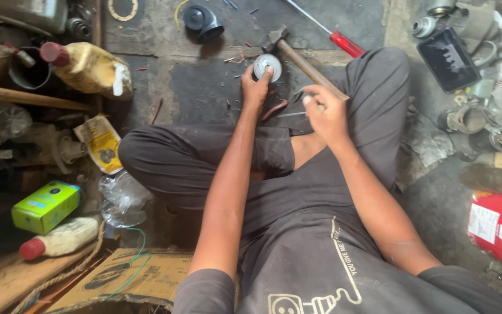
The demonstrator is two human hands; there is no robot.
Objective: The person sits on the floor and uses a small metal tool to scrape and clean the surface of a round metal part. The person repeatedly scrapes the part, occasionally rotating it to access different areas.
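A person sits cross-legged on a grimy concrete floor (204,87), seen from above. Near the upper centre of the frame, the left hand (255,87) reaches forward, its fingers (265,74) curled over the near edge of a small round metal disc (267,65) that lies on the floor just beyond the knees. To the right of it, the right hand (323,113) is closed, its fingers pressed together around the end of the wooden handle of a hammer (297,58). The hammer's steel head rests just above the disc, touching or nearly touching it. A thin metal rod (289,114) lies between the two hands. A red-handled screwdriver (338,38) lies farther up, and a yellowish bottle with a red cap (88,67) sits at upper left.
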